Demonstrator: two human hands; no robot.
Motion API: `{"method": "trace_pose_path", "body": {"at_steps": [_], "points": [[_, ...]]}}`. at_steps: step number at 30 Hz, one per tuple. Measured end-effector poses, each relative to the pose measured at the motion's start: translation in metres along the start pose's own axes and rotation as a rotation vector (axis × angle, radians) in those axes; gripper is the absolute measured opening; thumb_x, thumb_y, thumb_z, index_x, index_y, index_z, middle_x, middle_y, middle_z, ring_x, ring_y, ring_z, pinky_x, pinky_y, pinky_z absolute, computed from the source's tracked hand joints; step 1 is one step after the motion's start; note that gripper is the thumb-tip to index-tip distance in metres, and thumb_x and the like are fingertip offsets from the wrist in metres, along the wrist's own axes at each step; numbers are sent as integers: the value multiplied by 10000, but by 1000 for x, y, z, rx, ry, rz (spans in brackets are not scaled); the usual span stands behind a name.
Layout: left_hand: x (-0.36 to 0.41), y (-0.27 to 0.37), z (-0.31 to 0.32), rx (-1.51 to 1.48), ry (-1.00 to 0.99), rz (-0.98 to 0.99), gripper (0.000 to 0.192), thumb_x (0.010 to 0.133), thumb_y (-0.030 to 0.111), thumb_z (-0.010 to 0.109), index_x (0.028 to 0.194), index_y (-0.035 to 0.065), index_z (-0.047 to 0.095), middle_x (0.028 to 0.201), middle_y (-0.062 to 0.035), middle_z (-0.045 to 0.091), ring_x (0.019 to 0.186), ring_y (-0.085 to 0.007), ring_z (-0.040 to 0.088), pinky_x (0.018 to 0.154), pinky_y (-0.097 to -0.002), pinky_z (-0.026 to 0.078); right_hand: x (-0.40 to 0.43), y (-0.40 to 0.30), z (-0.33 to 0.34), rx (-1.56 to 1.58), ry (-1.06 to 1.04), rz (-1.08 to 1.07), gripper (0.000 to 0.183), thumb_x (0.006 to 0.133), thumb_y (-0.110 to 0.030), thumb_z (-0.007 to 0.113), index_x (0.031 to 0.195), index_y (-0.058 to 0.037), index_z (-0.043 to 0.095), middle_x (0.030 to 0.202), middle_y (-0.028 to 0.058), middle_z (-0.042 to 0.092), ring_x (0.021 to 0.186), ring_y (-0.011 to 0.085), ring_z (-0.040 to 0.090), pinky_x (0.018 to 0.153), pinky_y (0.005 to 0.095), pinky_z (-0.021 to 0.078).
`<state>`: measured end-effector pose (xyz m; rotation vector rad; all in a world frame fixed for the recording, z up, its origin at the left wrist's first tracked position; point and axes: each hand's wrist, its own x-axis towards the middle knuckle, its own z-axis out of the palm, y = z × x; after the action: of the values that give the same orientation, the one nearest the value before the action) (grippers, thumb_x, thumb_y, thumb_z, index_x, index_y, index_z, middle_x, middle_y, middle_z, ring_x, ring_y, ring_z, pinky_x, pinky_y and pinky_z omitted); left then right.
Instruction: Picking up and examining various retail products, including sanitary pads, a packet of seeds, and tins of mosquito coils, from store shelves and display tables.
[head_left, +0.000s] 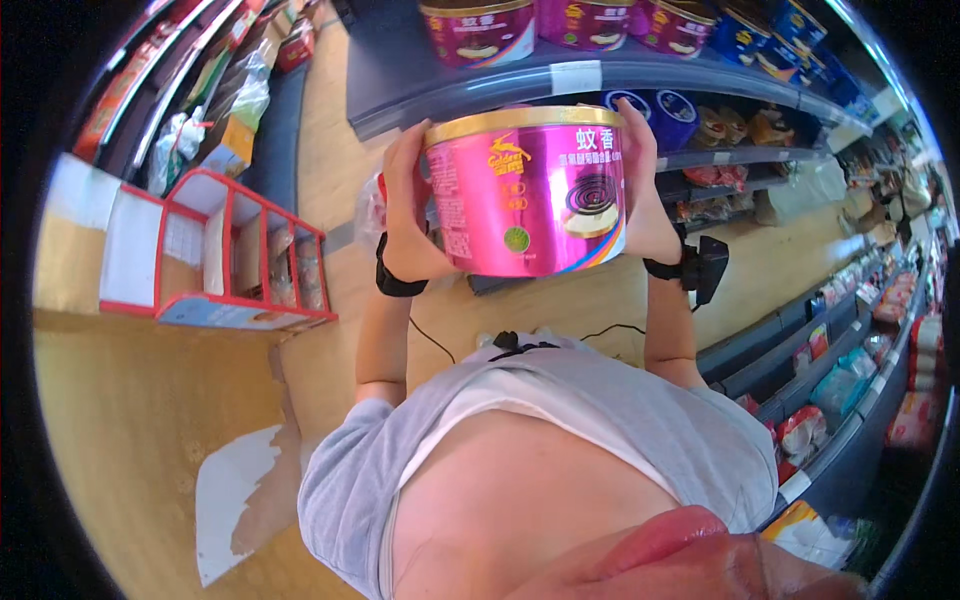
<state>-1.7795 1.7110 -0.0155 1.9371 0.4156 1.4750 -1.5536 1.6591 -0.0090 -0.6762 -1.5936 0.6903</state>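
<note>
Between my two hands is a large shiny pink tub of mosquito coils with a gold lid rim. Its printed front, showing a coil picture, faces me. My left hand presses on the tub's left side, and my right hand grips the right side. Both wrists wear black straps, the right one with a black device. Beyond the tub, similar pink tubs stand on the dark shelf. A clear plastic bag with something red shows partly behind my left hand.
To the left stands a red-framed display rack with compartments. Stocked shelves run along the right. Blue tubs fill the far right of the upper shelf, with dark blue round containers on the level below. Thin black cables hang by my waist.
</note>
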Motion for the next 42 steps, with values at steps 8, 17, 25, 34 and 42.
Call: {"method": "trace_pose_path", "body": {"at_steps": [8, 17, 25, 34, 42], "points": [[10, -7, 23, -344, -76, -179, 1058, 448, 254, 792, 1253, -14, 160, 1224, -130, 269, 1125, -223, 328, 926, -337, 279, -23, -36, -6, -166, 210, 0, 1136, 388, -253, 821, 1269, -82, 124, 1243, 117, 281, 1154, 226, 302, 840, 365, 366], [42, 30, 23, 90, -320, 173, 1042, 459, 225, 779, 1264, -10, 161, 1240, -164, 258, 1128, -290, 311, 938, -349, 251, -33, -57, -6, -318, 239, -82, 1071, 410, -200, 819, 1256, -76, 175, 1249, 97, 266, 1127, 210, 340, 852, 380, 377], [47, 38, 28, 320, -374, 204, 981, 445, 224, 781, 1236, -9, 250, 1179, -167, 294, 1079, -292, 337, 903, -345, 293, -24, -64, -6, -584, 234, -15, 971, 441, -189, 790, 1228, -63, 236, 1205, 118, 331, 1116, 237, 359, 862, 369, 369], [49, 11, 20, 209, -264, 165, 1153, 334, 356, 818, 1249, -2, 216, 1218, -127, 239, 1121, -225, 316, 859, -341, 380, -2, -52, -27, -502, 80, -38, 1171, 444, -233, 799, 1273, -98, -17, 1298, 143, 202, 1189, 264, 240, 920, 423, 265], [42, -14, 17, -122, -139, 134, 1000, 447, 185, 796, 1240, 5, 213, 1187, -114, 268, 1092, -227, 344, 910, -347, 309, 2, -12, -22, -241, 130, -36, 1141, 429, -235, 809, 1278, -91, 59, 1268, 124, 246, 1181, 240, 262, 913, 382, 280]]}}
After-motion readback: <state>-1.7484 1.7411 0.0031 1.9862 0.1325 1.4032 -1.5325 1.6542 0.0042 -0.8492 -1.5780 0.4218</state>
